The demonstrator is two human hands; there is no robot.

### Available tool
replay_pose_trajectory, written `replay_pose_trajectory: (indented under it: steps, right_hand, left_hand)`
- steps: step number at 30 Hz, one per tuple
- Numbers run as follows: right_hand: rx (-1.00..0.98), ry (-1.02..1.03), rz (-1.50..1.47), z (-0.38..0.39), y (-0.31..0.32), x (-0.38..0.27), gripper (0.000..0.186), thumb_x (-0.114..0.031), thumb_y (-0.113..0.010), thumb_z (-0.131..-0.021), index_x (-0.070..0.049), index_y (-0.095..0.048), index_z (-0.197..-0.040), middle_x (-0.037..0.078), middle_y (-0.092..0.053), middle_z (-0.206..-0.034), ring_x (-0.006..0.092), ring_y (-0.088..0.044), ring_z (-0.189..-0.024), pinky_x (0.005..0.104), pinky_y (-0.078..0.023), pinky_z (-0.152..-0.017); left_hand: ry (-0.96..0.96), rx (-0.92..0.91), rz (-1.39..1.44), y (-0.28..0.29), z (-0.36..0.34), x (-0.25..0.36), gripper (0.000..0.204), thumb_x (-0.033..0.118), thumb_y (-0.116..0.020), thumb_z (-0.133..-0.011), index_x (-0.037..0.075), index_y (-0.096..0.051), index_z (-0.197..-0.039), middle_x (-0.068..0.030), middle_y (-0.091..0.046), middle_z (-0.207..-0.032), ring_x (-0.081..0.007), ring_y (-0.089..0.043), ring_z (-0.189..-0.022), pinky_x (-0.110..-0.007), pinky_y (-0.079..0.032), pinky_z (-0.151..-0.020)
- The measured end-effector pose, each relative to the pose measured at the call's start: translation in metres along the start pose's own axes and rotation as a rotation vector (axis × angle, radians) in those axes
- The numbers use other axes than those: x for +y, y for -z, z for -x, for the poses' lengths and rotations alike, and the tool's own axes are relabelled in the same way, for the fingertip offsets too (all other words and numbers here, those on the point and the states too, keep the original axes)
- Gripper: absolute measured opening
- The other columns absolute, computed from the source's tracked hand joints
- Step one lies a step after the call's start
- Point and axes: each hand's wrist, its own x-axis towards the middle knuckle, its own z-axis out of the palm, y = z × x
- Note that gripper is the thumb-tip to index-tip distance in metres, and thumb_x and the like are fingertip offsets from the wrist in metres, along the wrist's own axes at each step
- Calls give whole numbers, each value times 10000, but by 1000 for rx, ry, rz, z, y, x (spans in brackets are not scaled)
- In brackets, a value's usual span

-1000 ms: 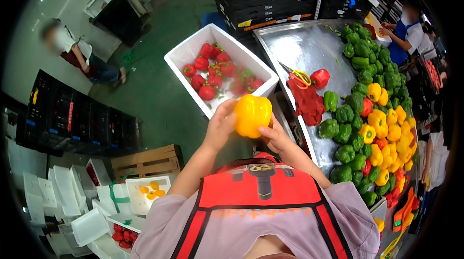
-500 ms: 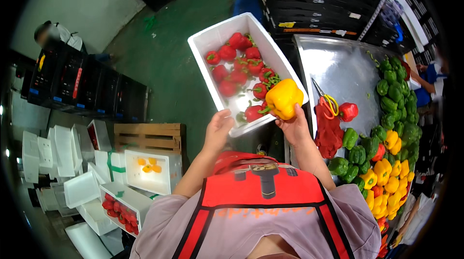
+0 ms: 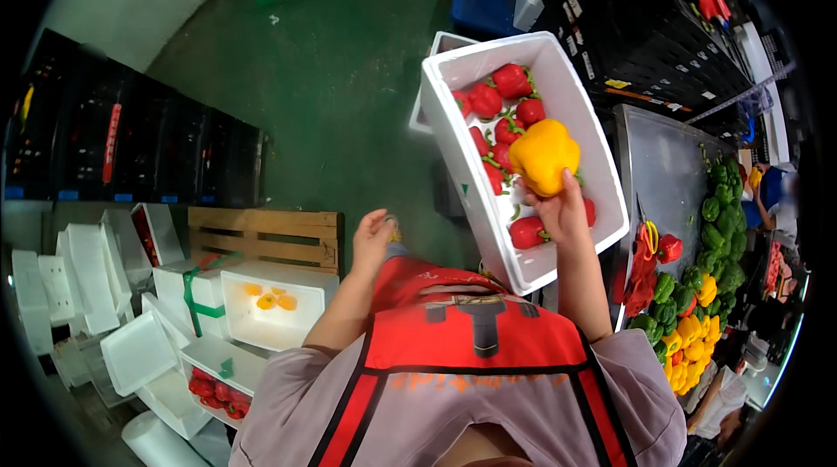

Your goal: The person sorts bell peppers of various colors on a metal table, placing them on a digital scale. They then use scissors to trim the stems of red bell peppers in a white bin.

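**One-handed hold on the yellow bell pepper (image 3: 545,157) could slip**

The left hand (image 3: 372,240) hangs well apart from the pepper, fingers loosely curled, nothing visible in them, so it is poorly placed to catch a drop. The right hand (image 3: 562,210) holds the yellow bell pepper from its near side, above the open white foam box (image 3: 462,175). Its smooth, rounded skin could roll off those fingers; falling, it could bruise itself or the red bell peppers (image 3: 512,81) inside, whose stems might scratch it. The foam box's support is mostly hidden, so a knock on the rim could perhaps shift it. Farther right, on the steel table (image 3: 671,149), heaped green bell peppers (image 3: 722,240) could roll if jostled.
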Motion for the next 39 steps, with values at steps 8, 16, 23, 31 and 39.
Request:
replay_pose_trajectory:
  steps: [8, 16, 23, 31, 39]
  right_hand:
    - [-219, -380, 195, -76, -155, 123, 541, -431, -490, -927, -79, -419, -1331, 74, -568, -1246, 195, -580, -1087, 338, -494, -847]
    - [-59, -633, -31, -164, -201, 209, 571, -534, -505, -896, -112, -460, -1278, 110, -616, -1088, 212, -639, -811, 224, -485, -565]
    - [88, -692, -133, -241, -195, 244, 647, -601, -533, -849, -131, -468, -1289, 118, -580, -1166, 266, -616, -933, 307, -527, -678]
    - [333, -713, -310, -306, -151, 263, 588, -624, -467, -869, -165, -528, -1232, 67, -581, -1205, 242, -573, -1067, 412, -471, -896]
    - [666, -568, -403, -353, -105, 278, 797, -720, -456, -825, -108, -383, -1330, 200, -505, -1215, 342, -563, -1052, 442, -484, -889]
  left_hand:
    - [257, 297, -87, 180, -54, -46, 257, 194, -640, -870, 95, -582, -1100, 1, -587, -964, -92, -531, -836, -208, -398, -708]
    - [822, 475, -165, 303, 29, -163, 211, 284, -565, -866, 84, -588, -800, -11, -489, -621, -138, -453, -495, -297, -338, -418]
    - [940, 533, -96, 307, 47, -153, 200, 214, -502, -878, 81, -534, -731, -18, -459, -608, -153, -479, -522, -319, -369, -445]
    - [669, 493, 66, 265, 12, -108, 230, 217, -588, -878, 109, -567, -1079, 36, -528, -808, -82, -467, -678, -232, -364, -591]
    - [764, 601, -9, 289, 31, -119, 300, 213, -587, -860, 81, -573, -1128, -5, -572, -933, -103, -519, -799, -228, -407, -631]
